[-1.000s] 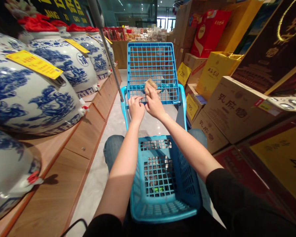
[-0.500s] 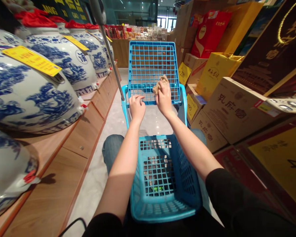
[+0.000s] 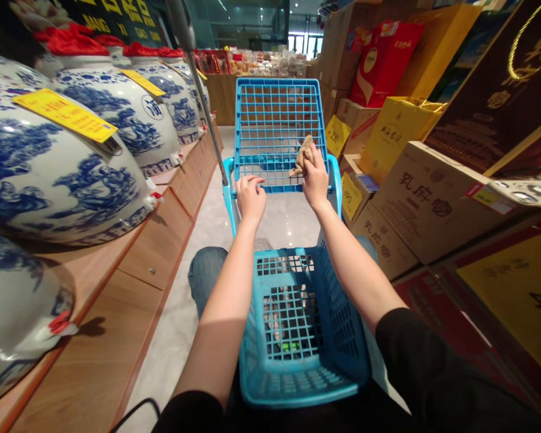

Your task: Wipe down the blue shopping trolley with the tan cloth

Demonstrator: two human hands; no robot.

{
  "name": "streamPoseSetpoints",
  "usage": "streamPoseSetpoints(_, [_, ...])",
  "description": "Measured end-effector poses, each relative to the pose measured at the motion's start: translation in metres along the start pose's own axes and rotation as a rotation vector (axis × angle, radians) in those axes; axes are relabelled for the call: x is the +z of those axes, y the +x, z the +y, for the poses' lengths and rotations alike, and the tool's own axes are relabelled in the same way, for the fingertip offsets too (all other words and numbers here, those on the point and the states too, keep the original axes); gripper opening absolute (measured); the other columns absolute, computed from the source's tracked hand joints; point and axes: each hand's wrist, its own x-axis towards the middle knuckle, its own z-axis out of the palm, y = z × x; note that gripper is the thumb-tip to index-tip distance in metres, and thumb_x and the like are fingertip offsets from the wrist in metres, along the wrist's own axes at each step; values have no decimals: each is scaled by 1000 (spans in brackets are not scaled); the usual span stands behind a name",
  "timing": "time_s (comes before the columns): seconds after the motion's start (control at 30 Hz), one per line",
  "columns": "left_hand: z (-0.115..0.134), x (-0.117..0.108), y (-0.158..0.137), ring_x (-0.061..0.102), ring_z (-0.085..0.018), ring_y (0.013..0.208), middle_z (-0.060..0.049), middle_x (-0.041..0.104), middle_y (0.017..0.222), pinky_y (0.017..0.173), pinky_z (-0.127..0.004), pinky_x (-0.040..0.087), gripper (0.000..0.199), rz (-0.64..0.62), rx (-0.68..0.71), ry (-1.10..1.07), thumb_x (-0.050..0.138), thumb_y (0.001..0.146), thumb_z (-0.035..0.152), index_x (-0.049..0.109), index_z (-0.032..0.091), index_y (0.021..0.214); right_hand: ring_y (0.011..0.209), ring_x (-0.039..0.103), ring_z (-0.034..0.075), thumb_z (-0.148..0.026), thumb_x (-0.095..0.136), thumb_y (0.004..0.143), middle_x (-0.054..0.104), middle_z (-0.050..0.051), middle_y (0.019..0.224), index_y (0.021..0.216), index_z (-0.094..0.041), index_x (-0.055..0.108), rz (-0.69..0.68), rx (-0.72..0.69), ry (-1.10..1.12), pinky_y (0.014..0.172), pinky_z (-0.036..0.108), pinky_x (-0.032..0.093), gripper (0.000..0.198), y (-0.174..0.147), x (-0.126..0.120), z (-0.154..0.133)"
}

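Observation:
A blue plastic shopping cart [image 3: 225,192] stands before me, with an upright grid panel [image 3: 277,90] at its far end. At the lower left corner of that panel, my left hand [image 3: 251,199] is closed over the edge bar, its index finger lying partly along it. A crumpled beige rag [image 3: 305,155] is bunched in my right hand [image 3: 316,183], whose fingers press it against the panel's lower right part. Nearer to me, between my forearms and knees, is a blue slatted basket [image 3: 304,391].
Large blue-and-white jars [image 3: 58,174] with red cloth tops line a wooden cabinet [image 3: 130,313] on the left. Stacked cartons [image 3: 437,192], a yellow gift bag [image 3: 388,135] and a red bag [image 3: 383,63] crowd the right. A metal pole [image 3: 207,108] rises at the cart's left.
My right hand has slid to the right across the grid panel with the rag. My left hand has stayed at the panel's left corner.

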Motion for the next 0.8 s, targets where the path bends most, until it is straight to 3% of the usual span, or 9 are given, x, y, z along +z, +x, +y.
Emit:
streamPoseSetpoints(0.07, [0, 3, 1, 61, -32, 129, -12, 71, 121, 124, -48, 44, 38, 0, 0, -8, 52, 84, 1, 79, 22, 99, 166, 31, 23, -19, 37, 107, 47, 2, 171, 144, -30, 68, -53, -44, 2, 134, 58, 33, 49, -7, 11, -14])
streamPoseSetpoints(0.2, [-3, 4, 3, 60, -32, 129, -12, 71, 123, 125, -50, 42, 40, 6, -21, -6, 52, 82, 0, 75, 23, 105, 164, 35, 21, -17, 40, 106, 52, 4, 168, 141, -27, 71, -304, -210, 55, 137, 50, 30, 48, -24, 44, -57])
streamPoseSetpoints(0.27, [-4, 3, 3, 60, -33, 129, -12, 72, 123, 126, -51, 41, 41, 11, -39, -4, 52, 81, 0, 73, 23, 108, 163, 38, 20, -14, 42, 104, 54, 3, 166, 137, -26, 74, -389, -257, 73, 137, 45, 31, 47, -25, 47, -65])
streamPoseSetpoints(0.37, [-5, -2, 2, 59, -32, 131, -13, 71, 126, 126, -50, 40, 42, 14, -30, -8, 51, 82, 1, 71, 22, 112, 163, 39, 19, -10, 41, 101, 55, 1, 166, 131, -26, 76, -317, -188, 55, 135, 43, 36, 49, -12, 29, -44])
streamPoseSetpoints(0.47, [-4, -4, 0, 59, -31, 131, -11, 72, 125, 125, -47, 42, 41, 15, -11, -8, 51, 84, 2, 72, 23, 112, 165, 33, 23, -14, 43, 101, 51, -2, 169, 122, -29, 79, -78, -3, 1, 135, 50, 35, 45, 3, 1, -5])
streamPoseSetpoints(0.57, [-3, -1, 0, 60, -30, 130, -9, 72, 125, 123, -45, 44, 41, 14, -8, -7, 52, 84, 1, 72, 24, 111, 167, 29, 25, -15, 42, 101, 46, 3, 172, 132, -26, 75, 31, 78, -10, 136, 56, 31, 46, 5, -7, 8])
streamPoseSetpoints(0.7, [-3, 6, 3, 60, -30, 131, -10, 72, 127, 123, -45, 44, 41, 15, 9, -1, 52, 83, 1, 72, 23, 112, 166, 31, 23, -13, 46, 104, 51, 1, 168, 137, -32, 72, -129, -46, -38, 136, 56, 32, 47, -15, 22, -34])
streamPoseSetpoints(0.8, [-5, 6, 4, 60, -30, 130, -10, 73, 125, 123, -45, 44, 41, 28, -2, -6, 52, 82, 1, 71, 24, 110, 162, 39, 20, -10, 48, 102, 60, -2, 161, 130, -33, 77, -334, -190, -24, 132, 46, 41, 46, -24, 40, -64])
